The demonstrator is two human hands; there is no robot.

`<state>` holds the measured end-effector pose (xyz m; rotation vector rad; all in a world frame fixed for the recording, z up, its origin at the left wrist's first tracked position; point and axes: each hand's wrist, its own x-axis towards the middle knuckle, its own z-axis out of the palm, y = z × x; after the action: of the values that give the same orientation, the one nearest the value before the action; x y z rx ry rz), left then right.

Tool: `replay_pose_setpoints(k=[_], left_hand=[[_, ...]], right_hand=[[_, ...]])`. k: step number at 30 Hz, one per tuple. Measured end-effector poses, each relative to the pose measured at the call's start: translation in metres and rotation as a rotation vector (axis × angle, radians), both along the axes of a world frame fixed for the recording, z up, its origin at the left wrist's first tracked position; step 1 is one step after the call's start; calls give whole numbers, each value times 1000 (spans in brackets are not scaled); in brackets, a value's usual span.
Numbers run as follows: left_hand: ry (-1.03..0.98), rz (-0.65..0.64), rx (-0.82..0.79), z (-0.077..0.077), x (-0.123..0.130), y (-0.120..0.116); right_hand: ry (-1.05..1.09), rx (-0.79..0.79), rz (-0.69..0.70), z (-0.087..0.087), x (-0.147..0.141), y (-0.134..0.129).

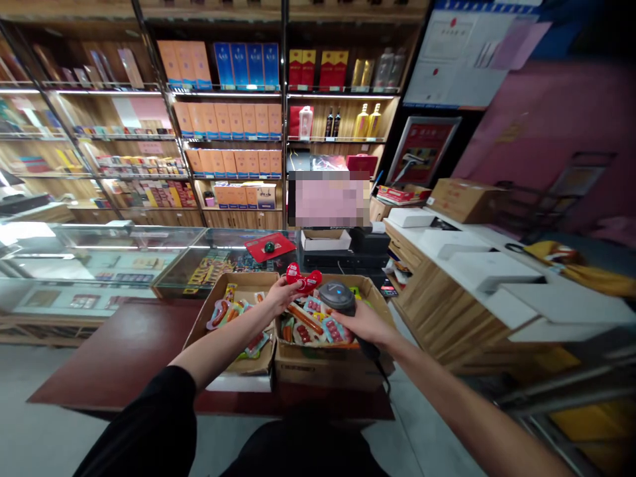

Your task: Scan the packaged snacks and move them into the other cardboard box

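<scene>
My left hand (282, 296) is closed on a shiny red snack packet (304, 279) with a curved, lobed outline, held above the boxes. Wrapped around the handle of a dark grey barcode scanner (338, 297) is my right hand (365, 323); the scanner head, with a small blue light, is close to the packet's right side. Below them an open cardboard box (318, 368) holds packaged sausages (305, 318) and other wrapped snacks. To its left, a second open cardboard box (201, 324) contains several more snack packets (231, 313).
Both boxes stand on a dark red table (129, 348). Behind it are a glass display counter (169, 255), a red sheet (269, 248) with a green object on it, and a small white box (325, 240). The scanner's cable (383, 376) hangs at right. White cabinets (447, 265) stand right.
</scene>
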<state>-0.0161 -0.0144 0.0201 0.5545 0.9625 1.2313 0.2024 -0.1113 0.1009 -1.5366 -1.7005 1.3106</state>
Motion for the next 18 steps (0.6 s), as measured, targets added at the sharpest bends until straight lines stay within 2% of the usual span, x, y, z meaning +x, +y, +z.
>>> replay_pose_setpoints(k=[6, 12, 15, 18], left_hand=[[38, -24, -18, -1, 3, 2], [-15, -38, 18, -1, 4, 1], [-12, 42, -3, -1, -12, -1], [-6, 163, 5, 1, -48, -10]], right_hand=[[4, 83, 4, -11, 6, 0], [-72, 58, 9, 3, 3, -2], [-81, 15, 51, 9, -1, 3], [-65, 13, 118, 7, -6, 14]])
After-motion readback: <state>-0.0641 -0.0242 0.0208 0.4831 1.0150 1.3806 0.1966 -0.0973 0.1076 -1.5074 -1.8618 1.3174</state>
